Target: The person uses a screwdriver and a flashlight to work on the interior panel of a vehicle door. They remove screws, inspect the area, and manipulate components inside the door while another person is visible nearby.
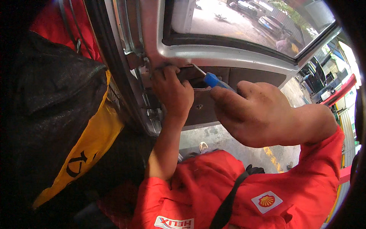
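Before me stands a vehicle door with a silver metal frame and a dark inner trim panel. My left hand is at the upper left corner of the panel, fingers bent over its edge; some fingertips are hidden. My right hand grips a screwdriver by its blue handle. The metal shaft points up and left, its tip at the seam between the panel's top edge and the metal frame. Between my hands lies a recess in the panel, partly covered.
Above the panel is the door window, with parked cars outside. At left are the door opening's dark seal and a black cover with a yellow border. A red beam stands at right. Concrete floor shows below the door.
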Tool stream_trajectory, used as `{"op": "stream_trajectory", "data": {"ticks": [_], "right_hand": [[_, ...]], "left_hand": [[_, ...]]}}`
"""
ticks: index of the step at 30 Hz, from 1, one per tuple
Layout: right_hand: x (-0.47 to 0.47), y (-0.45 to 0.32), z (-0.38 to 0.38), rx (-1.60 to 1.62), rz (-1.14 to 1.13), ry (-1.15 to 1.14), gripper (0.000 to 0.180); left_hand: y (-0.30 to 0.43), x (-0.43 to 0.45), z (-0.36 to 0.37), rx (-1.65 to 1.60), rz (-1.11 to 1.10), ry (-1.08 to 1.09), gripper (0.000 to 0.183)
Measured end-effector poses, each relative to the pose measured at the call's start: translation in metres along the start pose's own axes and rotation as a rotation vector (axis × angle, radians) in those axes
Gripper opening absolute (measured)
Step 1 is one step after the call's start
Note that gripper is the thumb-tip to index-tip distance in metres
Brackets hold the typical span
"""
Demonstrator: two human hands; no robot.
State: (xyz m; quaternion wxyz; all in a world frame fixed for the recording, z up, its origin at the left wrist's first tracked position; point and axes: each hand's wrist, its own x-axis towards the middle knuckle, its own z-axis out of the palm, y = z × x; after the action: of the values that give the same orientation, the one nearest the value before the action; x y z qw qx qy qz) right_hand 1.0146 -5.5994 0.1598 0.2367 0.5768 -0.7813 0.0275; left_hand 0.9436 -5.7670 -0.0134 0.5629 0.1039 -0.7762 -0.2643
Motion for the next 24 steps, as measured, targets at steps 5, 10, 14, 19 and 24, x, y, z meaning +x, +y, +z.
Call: {"op": "stream_trajectory", "data": {"ticks": [5,10,14,19,24], "right_hand": [[0.010,0.012,0.005,-0.009,-0.072,-0.107,0.034],[0.017,0.019,0.004,-0.030,-0.111,-0.255,0.031],[0.021,0.010,-0.030,-0.028,-0.187,-0.141,0.032],[0.020,0.016,-0.018,-0.054,-0.163,-0.151,0.031],[0.017,0.021,-0.006,-0.194,-0.352,-0.197,0.024]], "left_hand": [[-0.003,0.000,0.002,-0.041,-0.030,-0.012,0.033],[-0.001,-0.001,0.004,-0.033,0.003,0.009,0.033],[-0.007,-0.003,0.009,-0.022,0.002,0.007,0.035],[-0.005,-0.004,0.004,-0.004,-0.014,0.015,0.034],[-0.003,-0.002,0.003,-0.015,0.013,0.032,0.033]]}}
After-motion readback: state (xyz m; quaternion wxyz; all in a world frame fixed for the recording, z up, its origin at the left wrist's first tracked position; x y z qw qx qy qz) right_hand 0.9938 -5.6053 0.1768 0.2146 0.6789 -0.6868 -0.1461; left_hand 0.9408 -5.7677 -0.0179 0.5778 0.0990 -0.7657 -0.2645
